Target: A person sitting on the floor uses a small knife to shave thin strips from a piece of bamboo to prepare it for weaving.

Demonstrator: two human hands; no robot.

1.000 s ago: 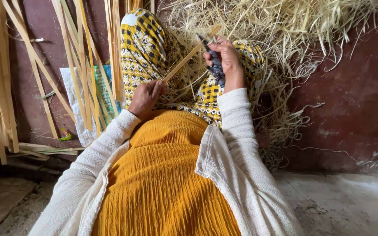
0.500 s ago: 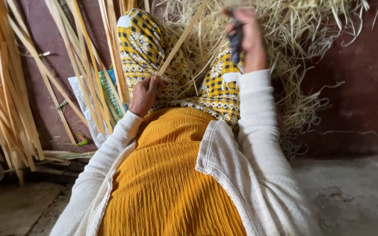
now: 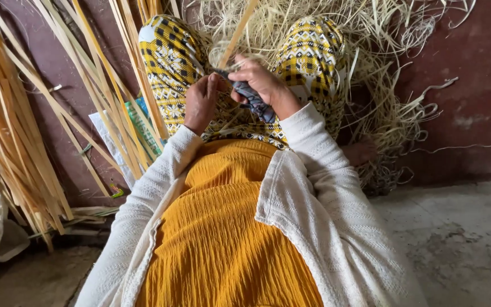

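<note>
Bamboo strip (image 3: 237, 35) at top centre: pale wood, matt, smooth. Knife handle (image 3: 254, 99) wrapped in dark grey cloth. Shavings heap (image 3: 393, 108) upper right: dry, fibrous, curly. Splints (image 3: 12, 131) at left: matt tan wood. Skirt (image 3: 171, 62): printed woven cloth. Cardigan (image 3: 336, 204): cream textured knit. Floor (image 3: 461, 239) lower right: rough concrete.

A pale, flat cane strip (image 3: 237, 33) rises tilted beside a dark cloth-wrapped tool (image 3: 255, 98).

Soft, even daylight, no glare.
Faint shadows gather under the leaning cane strips (image 3: 12, 142); focus holds sharp centrally, with slight stretching toward the edges.
</note>
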